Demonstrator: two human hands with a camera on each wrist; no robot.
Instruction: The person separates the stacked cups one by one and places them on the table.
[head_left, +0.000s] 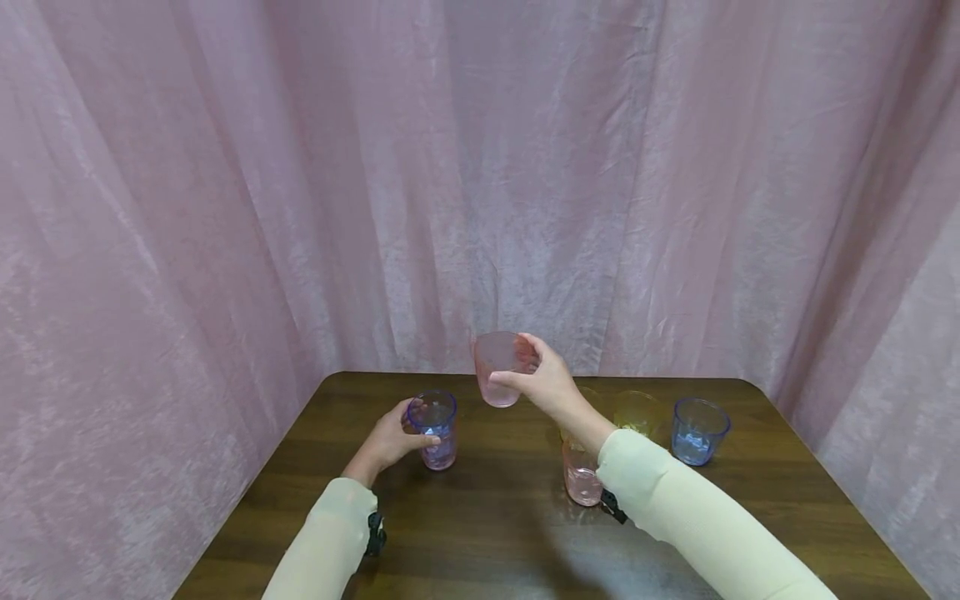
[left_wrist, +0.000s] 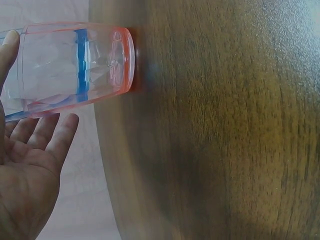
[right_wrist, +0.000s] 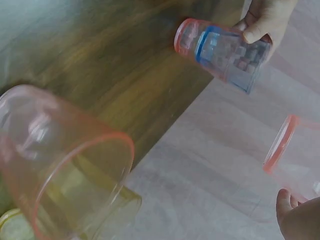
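Observation:
My left hand [head_left: 388,440] grips a clear blue cup [head_left: 432,407] around its upper part, thumb on the near side. That cup sits nested inside a pink cup [left_wrist: 129,60], whose base stands on the table. In the head view, my right hand [head_left: 553,385] holds another pink cup [head_left: 495,367] above the table near its back edge, slightly tilted, to the right of the nested pair. This raised cup [right_wrist: 295,155] appears only in part in the right wrist view. Some fingers of the right hand are seen through its clear wall.
Under my right forearm a third pink cup [head_left: 581,485] stands on the brown wooden table [head_left: 480,533]. Yellow cups [head_left: 636,408] are behind it, partly hidden by the arm. Farther right stands a blue cup [head_left: 697,433]. A pink curtain [head_left: 465,183] hangs behind the table.

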